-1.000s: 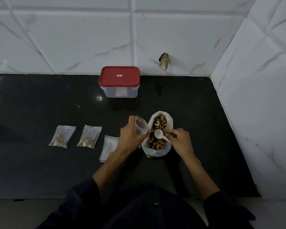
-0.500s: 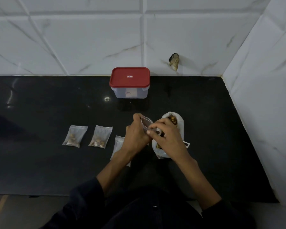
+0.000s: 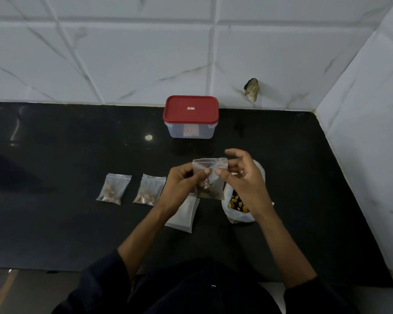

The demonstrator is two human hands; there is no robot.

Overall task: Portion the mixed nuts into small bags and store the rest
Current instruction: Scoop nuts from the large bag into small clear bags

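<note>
I hold a small clear zip bag (image 3: 210, 177) with a few nuts in its bottom, raised above the black counter. My left hand (image 3: 182, 189) pinches its left side near the top. My right hand (image 3: 243, 180) pinches its right side, with the other fingers spread. Behind my right hand stands the open white bag of mixed nuts (image 3: 237, 207). Two filled small bags (image 3: 112, 189) (image 3: 149, 190) lie side by side to the left. A stack of empty small bags (image 3: 184, 215) lies under my left wrist. The spoon is not visible.
A clear storage box with a red lid (image 3: 191, 116) stands shut at the back of the counter (image 3: 55, 155), near the tiled wall. A second tiled wall (image 3: 368, 155) closes off the right side. The counter's front edge runs just before my body.
My right hand no longer holds the white spoon over the nut bag; it came to the small bag. Both hands now hold that bag higher, its top flat between them.
</note>
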